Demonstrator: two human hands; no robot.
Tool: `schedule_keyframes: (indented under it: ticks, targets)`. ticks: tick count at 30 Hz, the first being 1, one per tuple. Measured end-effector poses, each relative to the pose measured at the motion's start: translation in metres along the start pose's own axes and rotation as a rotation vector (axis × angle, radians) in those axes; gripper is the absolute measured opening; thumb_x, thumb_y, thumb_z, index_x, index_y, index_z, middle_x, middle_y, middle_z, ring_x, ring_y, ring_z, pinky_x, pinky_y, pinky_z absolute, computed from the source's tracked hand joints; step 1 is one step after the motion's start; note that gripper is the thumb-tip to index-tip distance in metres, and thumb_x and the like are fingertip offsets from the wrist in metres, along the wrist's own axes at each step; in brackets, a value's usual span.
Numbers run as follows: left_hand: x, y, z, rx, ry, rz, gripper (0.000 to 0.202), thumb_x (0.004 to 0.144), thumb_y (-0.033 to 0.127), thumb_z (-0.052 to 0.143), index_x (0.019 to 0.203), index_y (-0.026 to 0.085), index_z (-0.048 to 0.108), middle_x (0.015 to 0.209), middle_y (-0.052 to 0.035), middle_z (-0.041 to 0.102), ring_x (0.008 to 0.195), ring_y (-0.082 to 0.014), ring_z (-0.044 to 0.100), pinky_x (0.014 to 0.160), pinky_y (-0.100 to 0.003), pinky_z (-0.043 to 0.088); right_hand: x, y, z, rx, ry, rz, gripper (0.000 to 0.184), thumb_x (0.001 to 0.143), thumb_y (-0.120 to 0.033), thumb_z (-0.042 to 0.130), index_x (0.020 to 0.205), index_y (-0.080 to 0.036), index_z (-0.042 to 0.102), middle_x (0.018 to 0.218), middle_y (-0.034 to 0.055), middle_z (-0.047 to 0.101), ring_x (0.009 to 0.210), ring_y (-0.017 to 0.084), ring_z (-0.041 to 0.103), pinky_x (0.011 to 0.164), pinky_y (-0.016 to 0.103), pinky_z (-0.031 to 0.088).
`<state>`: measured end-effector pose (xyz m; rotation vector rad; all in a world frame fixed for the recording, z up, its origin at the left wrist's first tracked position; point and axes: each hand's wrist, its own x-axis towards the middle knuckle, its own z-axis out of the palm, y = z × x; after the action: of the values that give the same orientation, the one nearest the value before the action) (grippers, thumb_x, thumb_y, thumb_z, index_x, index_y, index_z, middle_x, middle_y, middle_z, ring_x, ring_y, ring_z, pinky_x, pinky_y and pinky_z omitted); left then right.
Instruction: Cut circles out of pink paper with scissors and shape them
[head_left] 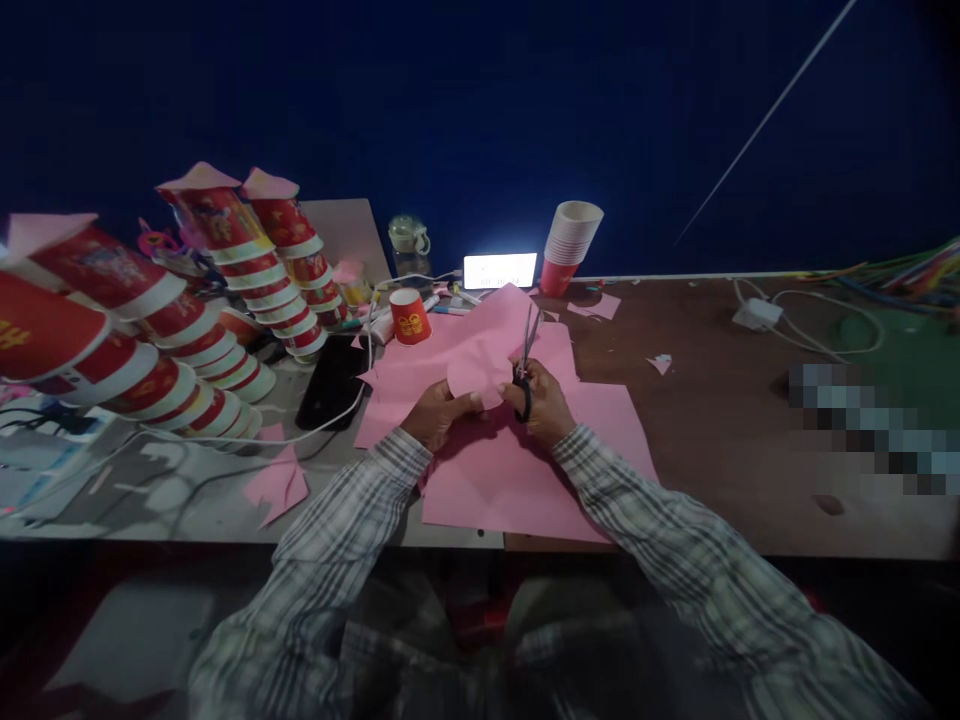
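A cup stack (574, 240) stands far right of centre, its cups nested, their number uncountable. One red cup (410, 318) stands left of it, its contents not made out; behind is set one lidded jar (409, 245), also unreadable inside. On the left, four cup towers (259, 265) are seen, three capped with pink cones (201, 177).

In the middle, over pink sheets (525, 490), a rounded paper (469, 372) is pinched between the left hand's (439, 413) thumb and fingers. One pair of scissors (529, 335) is gripped by its handles in the right hand (551, 405), points directed away. The sheets nearly reach the near edge of the table (720, 450); room is left rightward, toward the adapter (757, 314).
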<state>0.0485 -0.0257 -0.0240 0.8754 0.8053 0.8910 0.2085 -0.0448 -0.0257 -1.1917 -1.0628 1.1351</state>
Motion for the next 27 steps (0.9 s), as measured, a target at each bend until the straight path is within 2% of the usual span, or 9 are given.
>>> schedule_keyframes:
  ticks: [3,8,12,17,27]
  targets:
    - [0.002,0.002,-0.001,-0.014,0.077,0.013,0.036,0.052,0.03,0.085,0.073,0.01,0.064,0.057,0.001,0.062,0.045,-0.0093,0.055,0.05,-0.024,0.049,-0.003,-0.002,0.001,-0.002,-0.045,0.014,0.046,0.058,-0.035,0.075,0.093,-0.019,0.05,0.068,-0.0062,0.046,0.058,0.009,0.041,0.052,0.023,0.034]
    - [0.001,0.009,-0.002,-0.05,0.222,0.154,0.028,0.056,0.027,0.082,0.07,0.011,0.063,0.052,0.0029,0.06,0.043,-0.0077,0.053,0.051,-0.024,0.052,-0.005,-0.001,-0.002,-0.134,-0.161,0.069,0.044,0.065,-0.044,0.071,0.096,-0.018,0.055,0.063,-0.0059,0.048,0.054,0.01,0.045,0.049,0.024,0.035]
    - [-0.001,0.011,-0.002,-0.089,0.231,0.205,0.029,0.056,0.03,0.082,0.067,0.012,0.062,0.048,0.0025,0.059,0.045,-0.0103,0.057,0.055,-0.027,0.055,-0.008,-0.003,-0.002,-0.234,-0.218,0.088,0.042,0.068,-0.047,0.068,0.094,-0.017,0.056,0.059,-0.005,0.051,0.052,0.013,0.048,0.049,0.026,0.038]
    - [-0.001,0.01,-0.002,-0.079,0.226,0.194,0.032,0.055,0.034,0.082,0.066,0.011,0.062,0.047,0.0017,0.059,0.046,-0.0117,0.058,0.058,-0.031,0.056,-0.011,-0.007,0.002,-0.212,-0.242,0.133,0.042,0.063,-0.048,0.072,0.089,-0.018,0.057,0.06,-0.0025,0.055,0.052,0.014,0.051,0.05,0.027,0.041]
    - [0.0,0.007,-0.002,-0.05,0.197,0.159,0.03,0.055,0.032,0.081,0.066,0.011,0.063,0.047,0.0013,0.059,0.045,-0.01,0.055,0.054,-0.025,0.052,-0.011,-0.011,0.001,-0.239,-0.244,0.124,0.037,0.067,-0.053,0.069,0.077,-0.018,0.06,0.051,-0.0011,0.053,0.047,0.013,0.047,0.045,0.026,0.036]
